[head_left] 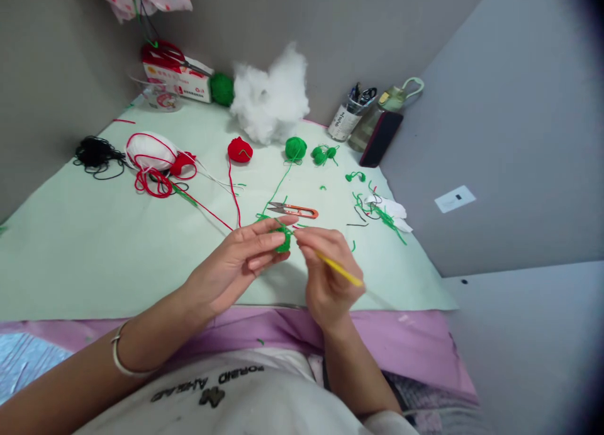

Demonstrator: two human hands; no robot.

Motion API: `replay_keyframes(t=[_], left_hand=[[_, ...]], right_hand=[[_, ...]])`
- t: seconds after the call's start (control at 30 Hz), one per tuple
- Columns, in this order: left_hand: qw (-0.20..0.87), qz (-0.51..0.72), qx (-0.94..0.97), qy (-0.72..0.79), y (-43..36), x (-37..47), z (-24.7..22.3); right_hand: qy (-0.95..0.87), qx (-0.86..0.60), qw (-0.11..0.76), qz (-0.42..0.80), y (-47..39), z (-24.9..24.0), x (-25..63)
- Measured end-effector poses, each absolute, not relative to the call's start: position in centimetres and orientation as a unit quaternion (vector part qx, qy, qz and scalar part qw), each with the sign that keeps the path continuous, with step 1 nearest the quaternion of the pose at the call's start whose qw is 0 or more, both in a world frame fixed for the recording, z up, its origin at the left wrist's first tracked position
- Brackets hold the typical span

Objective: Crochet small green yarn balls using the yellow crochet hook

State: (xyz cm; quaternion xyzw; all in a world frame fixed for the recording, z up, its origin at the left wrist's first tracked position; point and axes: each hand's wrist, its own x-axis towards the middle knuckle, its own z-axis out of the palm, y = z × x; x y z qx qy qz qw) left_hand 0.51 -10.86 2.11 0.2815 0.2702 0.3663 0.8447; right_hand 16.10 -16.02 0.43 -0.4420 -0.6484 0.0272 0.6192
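My left hand (250, 246) pinches a small piece of green crochet work (283, 241) between thumb and fingers, above the front part of the table. In my right hand (330, 271) is a crochet hook with a yellow handle (340, 269), its tip end up against the green piece. A green strand runs from near my left fingers back to a green yarn ball (296, 148). Just beyond my hands lie thread snips (295, 209) with orange handles. The hook's tip is too small to make out.
White stuffing (271, 95) is heaped at the back wall. Red yarn (240, 150), a white skein (150, 152) and black yarn (95, 153) lie left. On the right are green scraps (387, 218), a pen cup (346, 117), and a phone (381, 139) leaning on a bottle (368, 123).
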Motion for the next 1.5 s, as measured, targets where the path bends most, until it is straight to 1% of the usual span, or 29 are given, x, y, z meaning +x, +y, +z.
replay_keyframes(t=[0.1, 0.17, 0.27, 0.43, 0.53, 0.63, 0.77, 0.97, 1.03, 1.13, 1.17, 1.23, 1.33, 1.37, 1.43, 1.5], left_hand=[[0.824, 0.396, 0.292, 0.28, -10.8, 0.4, 2.1], [0.791, 0.417, 0.344, 0.287, -11.1, 0.5, 2.2], [0.761, 0.421, 0.402, 0.287, -11.5, 0.8, 2.4], [0.751, 0.412, 0.424, 0.294, -11.5, 0.4, 2.2], [0.741, 0.408, 0.437, 0.307, -11.3, 0.0, 1.8], [0.724, 0.411, 0.454, 0.319, -11.3, -0.1, 1.6], [0.681, 0.429, 0.492, 0.333, -11.3, -0.2, 1.5], [0.617, 0.436, 0.54, 0.371, -11.5, -0.1, 1.9], [0.636, 0.445, 0.515, 0.364, -11.6, 0.1, 2.1], [0.739, 0.414, 0.422, 0.322, -11.6, 0.2, 2.4], [0.776, 0.391, 0.386, 0.309, -11.5, 0.2, 2.4], [0.824, 0.355, 0.331, 0.292, -11.2, 0.1, 2.5], [0.838, 0.352, 0.311, 0.278, -10.9, -0.1, 2.5], [0.834, 0.353, 0.321, 0.277, -10.8, -0.1, 2.4], [0.819, 0.355, 0.35, 0.283, -11.0, -0.1, 2.3], [0.798, 0.374, 0.372, 0.293, -11.2, 0.2, 2.2]], right_hand=[[-0.558, -0.431, 0.691, 0.158, -15.8, 0.9, 16.2], [-0.546, -0.418, 0.693, 0.217, -15.6, 1.1, 16.1], [-0.532, -0.438, 0.679, 0.25, -15.5, 1.1, 16.1], [-0.468, -0.421, 0.701, 0.336, -15.4, 0.9, 16.7], [-0.472, -0.416, 0.699, 0.341, -15.5, 1.1, 16.7], [-0.504, -0.433, 0.687, 0.295, -16.0, 1.3, 16.4], [-0.565, -0.457, 0.661, 0.186, -16.7, 1.5, 15.9], [-0.65, -0.436, 0.616, 0.092, -16.6, 1.0, 16.1], [-0.686, -0.437, 0.581, 0.013, -16.5, 0.5, 16.1], [-0.704, -0.453, 0.535, -0.116, -16.5, -0.2, 15.9], [-0.702, -0.454, 0.535, -0.12, -16.4, -0.3, 15.8], [-0.672, -0.452, 0.584, -0.046, -16.3, -0.1, 15.9], [-0.578, -0.444, 0.674, 0.118, -16.0, 0.7, 16.1], [-0.557, -0.44, 0.685, 0.161, -15.9, 0.9, 16.1], [-0.546, -0.439, 0.679, 0.217, -15.7, 1.2, 16.0], [-0.551, -0.45, 0.668, 0.218, -15.7, 1.1, 15.9]])
